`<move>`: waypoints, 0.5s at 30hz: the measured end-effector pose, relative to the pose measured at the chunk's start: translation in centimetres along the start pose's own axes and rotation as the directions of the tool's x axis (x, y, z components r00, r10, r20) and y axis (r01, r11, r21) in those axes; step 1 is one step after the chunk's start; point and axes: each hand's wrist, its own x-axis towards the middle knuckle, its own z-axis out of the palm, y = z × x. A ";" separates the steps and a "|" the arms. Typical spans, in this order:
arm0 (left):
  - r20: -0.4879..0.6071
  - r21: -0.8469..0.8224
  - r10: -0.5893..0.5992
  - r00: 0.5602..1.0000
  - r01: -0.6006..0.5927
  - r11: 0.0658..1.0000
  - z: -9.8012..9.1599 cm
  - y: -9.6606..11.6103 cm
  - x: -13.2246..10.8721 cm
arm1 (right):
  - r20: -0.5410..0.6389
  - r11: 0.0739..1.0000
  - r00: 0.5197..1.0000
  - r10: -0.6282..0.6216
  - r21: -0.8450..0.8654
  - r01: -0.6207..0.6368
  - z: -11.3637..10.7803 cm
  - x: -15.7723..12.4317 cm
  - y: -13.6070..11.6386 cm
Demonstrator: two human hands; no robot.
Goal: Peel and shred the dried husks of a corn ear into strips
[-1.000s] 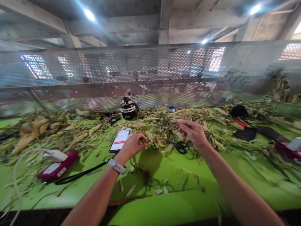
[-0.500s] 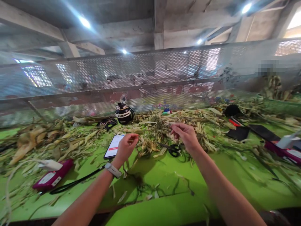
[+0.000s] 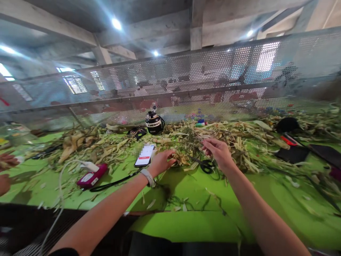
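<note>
My left hand (image 3: 162,162), a white watch on its wrist, reaches into the pile of dry leaves and stalks (image 3: 186,142) with its fingers curled on some of the leaves. My right hand (image 3: 218,153) is raised a little above the pile, fingertips pinched on a thin stalk. Black-handled scissors (image 3: 205,165) lie on the green table (image 3: 186,199) between the two hands. A phone (image 3: 144,156) with a lit screen lies just left of my left hand.
A black jug (image 3: 154,124) stands at the back by the perforated metal screen (image 3: 186,81). A magenta power bank (image 3: 92,176) with a white cable lies at the left. Black flat items (image 3: 293,154) lie at the right. Another person's hand (image 3: 6,161) shows at the far left edge.
My left hand has dropped from a raised pinch down into the leaves by the phone. The view has swung left and farther back; my right hand stays raised.
</note>
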 end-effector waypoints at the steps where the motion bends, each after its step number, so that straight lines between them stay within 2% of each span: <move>1: -0.020 -0.027 -0.005 1.000 0.005 1.000 0.0 0.0 0.0 | 0.004 1.000 1.000 0.000 -0.006 0.000 0.0 0.0 0.0; 4: -0.141 -0.111 -0.051 0.989 0.035 0.993 -1.0 0.3 0.1 | 0.008 1.000 1.000 -0.001 -0.030 0.002 -0.1 0.0 0.0; 6: -0.236 -0.117 -0.027 0.971 -0.001 0.993 -1.9 0.5 -0.1 | 0.026 0.999 1.000 0.006 -0.045 -0.004 0.1 -0.1 0.1; 9: -0.346 -0.033 0.112 0.932 -0.132 0.991 -2.4 1.1 -0.5 | 0.098 0.998 0.995 0.029 -0.056 -0.024 0.8 -0.6 0.3; 11: -0.401 0.046 0.230 0.887 -0.231 0.972 -2.0 1.7 -0.8 | 0.170 0.998 0.984 0.048 -0.057 -0.039 1.4 -1.0 0.7; 15: -0.425 0.187 0.434 0.794 -0.391 0.901 -0.5 3.4 -1.3 | 0.285 0.993 0.952 0.112 -0.064 -0.097 2.6 -1.6 1.5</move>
